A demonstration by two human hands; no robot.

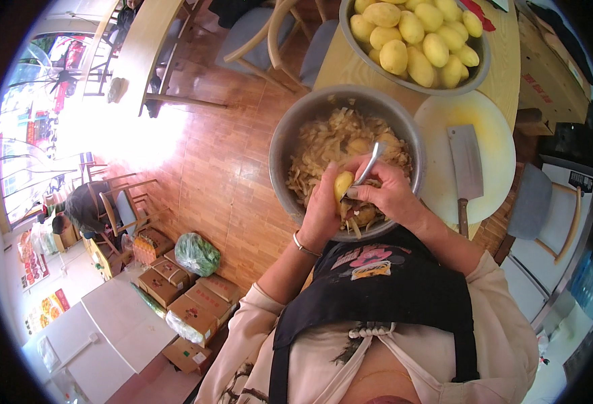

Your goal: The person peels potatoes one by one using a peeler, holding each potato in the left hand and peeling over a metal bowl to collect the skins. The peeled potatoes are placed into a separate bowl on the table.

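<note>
In my left hand (322,204) I hold a potato (343,183) over a large metal basin (282,151). My right hand (385,188) grips a metal peeler (370,164), its lower end against the potato's side. Potato peelings (322,139) fill much of the basin, with a few potatoes (359,146) lying among them. A strip of peel hangs below my fingers. Beyond this basin, a second metal basin (349,38) is heaped with peeled yellow potatoes (410,28). To the right, a cleaver (466,161) with a wooden handle lies on a round white cutting board (435,136).
A wooden table (334,68) carries the far basin and the board. Chairs (256,38) stand beyond it, another chair (531,202) at right. Cardboard boxes (195,308) and a bag of greens (197,254) sit on the floor at left. A person (87,207) bends near the window.
</note>
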